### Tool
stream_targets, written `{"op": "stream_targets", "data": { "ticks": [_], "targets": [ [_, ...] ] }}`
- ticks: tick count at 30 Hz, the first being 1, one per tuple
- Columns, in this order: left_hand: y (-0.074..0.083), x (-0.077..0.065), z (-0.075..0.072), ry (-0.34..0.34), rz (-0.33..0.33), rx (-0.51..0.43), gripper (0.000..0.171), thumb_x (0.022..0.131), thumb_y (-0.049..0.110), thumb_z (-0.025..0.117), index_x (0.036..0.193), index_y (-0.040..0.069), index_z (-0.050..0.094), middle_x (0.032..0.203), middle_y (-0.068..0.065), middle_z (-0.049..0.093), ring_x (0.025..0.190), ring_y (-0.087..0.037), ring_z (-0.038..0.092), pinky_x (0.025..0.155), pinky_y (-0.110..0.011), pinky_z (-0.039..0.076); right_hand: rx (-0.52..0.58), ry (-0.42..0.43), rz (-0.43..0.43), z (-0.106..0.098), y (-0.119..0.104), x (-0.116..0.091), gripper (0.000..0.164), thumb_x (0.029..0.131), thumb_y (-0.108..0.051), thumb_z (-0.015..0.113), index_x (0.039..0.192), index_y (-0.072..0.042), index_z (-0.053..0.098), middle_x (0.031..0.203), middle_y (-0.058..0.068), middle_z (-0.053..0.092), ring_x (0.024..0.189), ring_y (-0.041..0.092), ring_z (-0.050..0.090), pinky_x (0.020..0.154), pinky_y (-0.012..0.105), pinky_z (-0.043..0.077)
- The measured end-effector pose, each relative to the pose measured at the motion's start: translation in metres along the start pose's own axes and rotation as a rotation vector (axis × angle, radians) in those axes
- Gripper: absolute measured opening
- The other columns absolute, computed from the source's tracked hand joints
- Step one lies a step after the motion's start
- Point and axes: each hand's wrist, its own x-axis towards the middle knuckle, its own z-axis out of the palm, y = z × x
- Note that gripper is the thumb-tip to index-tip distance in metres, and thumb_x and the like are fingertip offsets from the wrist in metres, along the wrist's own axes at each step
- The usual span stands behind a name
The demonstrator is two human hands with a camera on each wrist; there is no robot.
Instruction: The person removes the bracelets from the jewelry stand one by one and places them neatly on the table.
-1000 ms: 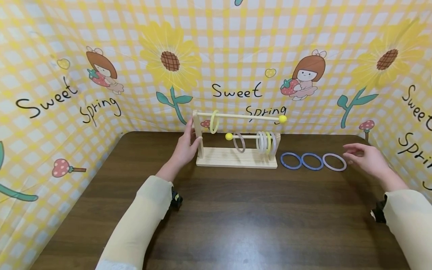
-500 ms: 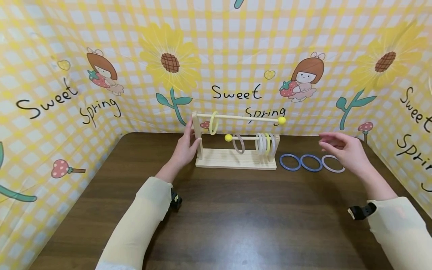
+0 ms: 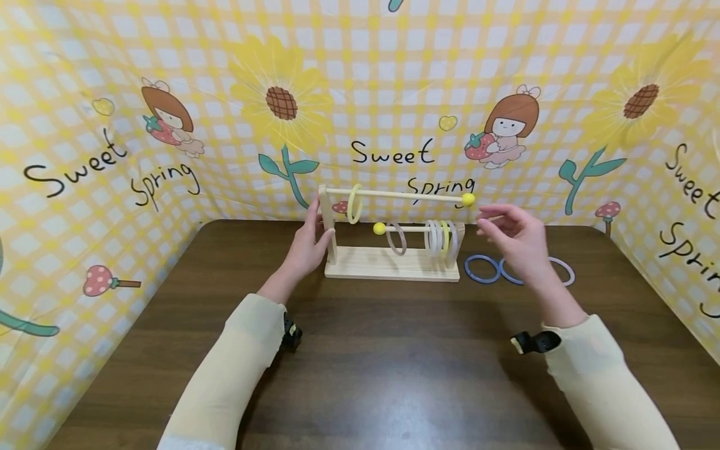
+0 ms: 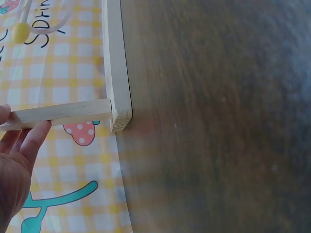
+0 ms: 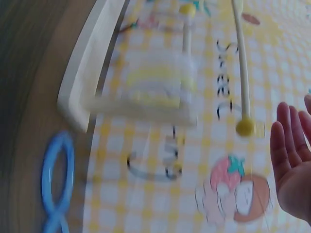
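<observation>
A wooden ring stand (image 3: 388,270) has an upper and a lower rod, each tipped with a yellow ball. My left hand (image 3: 307,249) grips its left post (image 4: 73,110), thumb on one side and fingers on the other. A yellow ring (image 3: 349,206) hangs near the left end of the upper rod. On the lower rod hang a mauve ring (image 3: 402,250) and, bunched at the right post, several white, yellow and mauve rings. My right hand (image 3: 523,240) hovers just right of the upper rod's ball (image 5: 245,127), fingers loosely bent, with nothing visible in them.
Right of the stand, a blue ring (image 3: 482,282), a second blue ring (image 3: 510,280) and a lavender ring (image 3: 572,274) lie in a row on the brown table (image 3: 394,350). My right hand and wrist partly cover the last two. A yellow checked cloth (image 3: 394,112) hangs behind.
My right hand has moved left, from beside the lavender ring to near the upper rod's tip. My left hand keeps its grip on the post; the rings stay where they were.
</observation>
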Motion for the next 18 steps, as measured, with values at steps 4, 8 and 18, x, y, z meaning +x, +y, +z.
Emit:
{"op": "stream_targets", "data": {
  "ticks": [4, 8, 18],
  "targets": [
    [-0.002, 0.000, 0.002, -0.004, 0.003, -0.009, 0.075, 0.100, 0.002, 0.050, 0.157, 0.012, 0.002, 0.134, -0.027, 0.048, 0.119, -0.040, 0.053, 0.093, -0.050, 0.048, 0.105, 0.020, -0.003, 0.031, 0.000, 0.001, 0.020, 0.090, 0.006, 0.065, 0.108, 0.014, 0.063, 0.091, -0.008, 0.069, 0.072, 0.007, 0.066, 0.063, 0.018, 0.052],
    [-0.002, 0.001, 0.002, 0.001, 0.002, -0.012, 0.074, 0.100, 0.001, 0.050, 0.157, 0.012, 0.003, 0.134, -0.027, 0.049, 0.118, -0.040, 0.053, 0.093, -0.051, 0.048, 0.140, -0.018, 0.008, 0.062, -0.003, 0.002, 0.021, 0.090, 0.003, 0.066, 0.109, 0.012, 0.064, 0.097, 0.005, 0.070, 0.076, 0.014, 0.067, 0.064, 0.021, 0.053],
    [-0.001, 0.001, 0.001, 0.002, -0.003, 0.001, 0.075, 0.100, 0.002, 0.051, 0.157, 0.012, 0.002, 0.135, -0.027, 0.048, 0.118, -0.040, 0.053, 0.093, -0.051, 0.047, 0.219, -0.089, 0.034, 0.129, -0.001, 0.008, 0.020, 0.090, 0.001, 0.067, 0.109, 0.009, 0.065, 0.105, 0.023, 0.067, 0.079, 0.014, 0.066, 0.064, 0.020, 0.052]
  ]
}}
